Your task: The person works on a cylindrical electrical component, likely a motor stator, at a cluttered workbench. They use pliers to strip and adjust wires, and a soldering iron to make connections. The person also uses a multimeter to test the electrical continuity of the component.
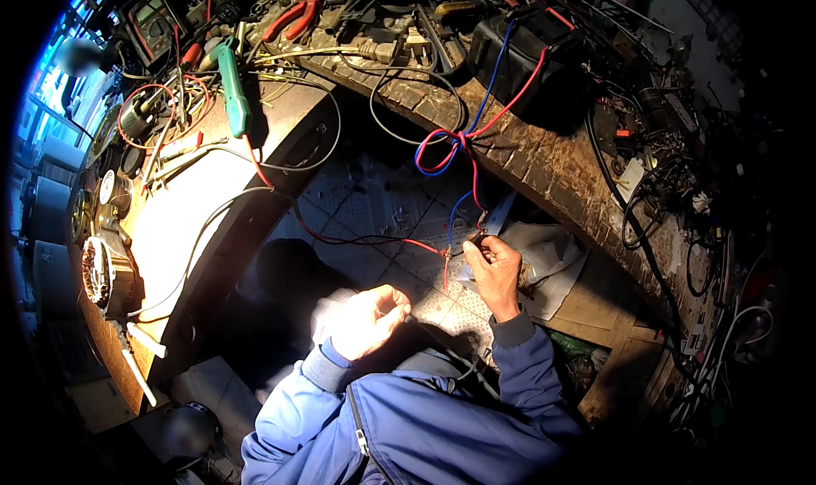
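Just below the hanging wires, my right hand [495,272] is closed on a small dark object [478,240] by the clipped ends of the red [473,179] and blue [453,215] leads. Another clip [447,253] joins dark and red wires [416,245] just left of it. My left hand [374,319], brightly lit, is lower and further left, its fingers curled together; what they hold, if anything, cannot be made out. The red and blue leads run down in a loose knot from a black box [518,60] on the bench.
A cluttered wooden bench [561,187] curves around me, holding a green tool [229,85], red-handled pliers [291,19], a meter [153,22] and many cables. At the left stands a wound motor stator [108,272]. Paper or plastic sheets [540,260] lie below the bench at the right.
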Demonstrator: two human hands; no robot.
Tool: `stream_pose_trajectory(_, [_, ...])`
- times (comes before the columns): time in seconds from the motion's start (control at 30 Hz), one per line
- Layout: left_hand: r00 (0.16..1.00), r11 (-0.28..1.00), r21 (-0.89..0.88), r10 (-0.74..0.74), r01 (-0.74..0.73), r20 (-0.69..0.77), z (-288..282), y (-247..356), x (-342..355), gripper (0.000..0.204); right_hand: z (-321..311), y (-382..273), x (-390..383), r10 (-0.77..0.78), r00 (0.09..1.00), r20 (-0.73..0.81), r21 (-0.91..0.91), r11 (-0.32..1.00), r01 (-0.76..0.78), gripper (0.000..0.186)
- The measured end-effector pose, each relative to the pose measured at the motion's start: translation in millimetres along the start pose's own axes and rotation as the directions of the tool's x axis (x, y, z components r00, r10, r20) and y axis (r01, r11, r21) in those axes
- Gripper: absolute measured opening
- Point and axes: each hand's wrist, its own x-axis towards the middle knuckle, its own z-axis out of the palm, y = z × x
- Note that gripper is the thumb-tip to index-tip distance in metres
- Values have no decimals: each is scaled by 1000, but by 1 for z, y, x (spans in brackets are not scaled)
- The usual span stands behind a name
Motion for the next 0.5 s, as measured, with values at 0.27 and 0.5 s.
stream_pose_trajectory(0.27, [998, 998, -31, -62, 63, 18, -1, 1, 3, 20, -5, 3, 0, -25, 999, 27, 9, 1000, 25, 15])
stream_pose_trajectory(0.5, [1000, 998, -55, -2, 1, -21, -2, 0, 10, 15, -18, 11, -10, -115, 993, -37, -283, 954, 100, 21])
